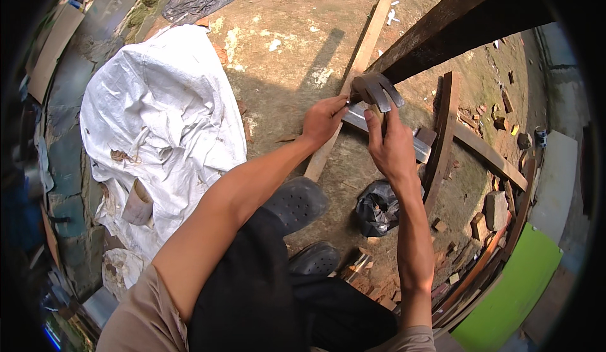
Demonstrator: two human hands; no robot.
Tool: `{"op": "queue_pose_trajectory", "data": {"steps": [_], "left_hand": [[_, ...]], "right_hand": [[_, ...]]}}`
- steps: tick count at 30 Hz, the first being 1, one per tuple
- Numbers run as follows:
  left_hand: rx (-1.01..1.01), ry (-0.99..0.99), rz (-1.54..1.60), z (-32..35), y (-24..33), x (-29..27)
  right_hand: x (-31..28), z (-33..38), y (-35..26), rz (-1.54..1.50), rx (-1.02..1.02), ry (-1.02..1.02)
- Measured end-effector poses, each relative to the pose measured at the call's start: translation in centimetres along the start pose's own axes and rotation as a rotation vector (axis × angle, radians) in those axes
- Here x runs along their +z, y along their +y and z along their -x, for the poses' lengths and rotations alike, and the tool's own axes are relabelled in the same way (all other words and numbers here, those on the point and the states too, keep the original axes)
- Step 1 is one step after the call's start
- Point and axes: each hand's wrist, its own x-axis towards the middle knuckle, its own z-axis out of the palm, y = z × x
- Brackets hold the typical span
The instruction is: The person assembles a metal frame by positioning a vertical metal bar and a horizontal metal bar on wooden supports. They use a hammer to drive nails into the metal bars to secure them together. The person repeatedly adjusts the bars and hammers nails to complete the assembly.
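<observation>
Gripping the handle of a claw hammer (pixel 377 90) close under its dark steel head, the right hand (pixel 392 147) was closed firmly round it, while the left hand (pixel 324 119) pinched something too small to make out at the end of a grey metal strip (pixel 357 117), fingertips drawn narrow together. The strip lay across a pale wooden plank (pixel 353 80) on the bare earth, just below a dark slanting beam (pixel 454 23). Doing this well seemed to call for short, light taps with the hammer face square, and the left fingers kept low and clear of the head. That beam overhead crowded any swing. A curved brown board (pixel 444 131) sat just beside the right wrist, a black plastic bag (pixel 377 208) lay below it, and a white tarpaulin (pixel 161 118) spread well to the left
</observation>
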Motion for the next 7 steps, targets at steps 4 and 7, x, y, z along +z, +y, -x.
{"op": "queue_pose_trajectory", "data": {"steps": [4,7], "left_hand": [[0.07,-0.036,-0.072,-0.3,-0.1,-0.5],[0.061,-0.06,-0.076,-0.3,-0.1,-0.6]], "right_hand": [[0.4,0.0,0.3,0.009,-0.078,0.072],[1.1,0.6,1.2,0.011,-0.189,0.128]]}}
